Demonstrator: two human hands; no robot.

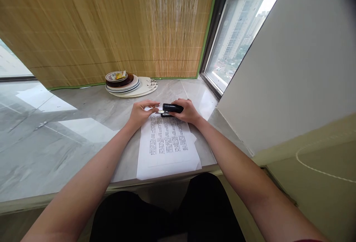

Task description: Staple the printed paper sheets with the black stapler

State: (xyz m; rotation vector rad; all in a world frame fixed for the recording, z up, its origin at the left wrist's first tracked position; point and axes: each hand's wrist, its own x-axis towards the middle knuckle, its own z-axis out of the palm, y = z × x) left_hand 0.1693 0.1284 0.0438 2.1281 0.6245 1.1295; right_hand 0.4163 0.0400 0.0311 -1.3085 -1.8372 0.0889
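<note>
A black stapler (172, 107) is in my right hand (187, 111), whose fingers wrap around its right end. The stapler lies sideways over the top edge of the printed paper sheets (167, 141), with a shiny metal part showing at its left end. My left hand (141, 114) meets that metal end, its thumb and index finger drawn close together. What sits between those fingertips is too small to make out. Lines of dark print cover the top sheet, and the corner of another sheet sticks out at the right.
The sheets lie on a grey marble-patterned ledge (91, 153), near its front edge. Behind, a stack of plates (122, 84) stands by a bamboo blind (111, 30). A window (236, 34) and a white wall (286, 67) border the right side.
</note>
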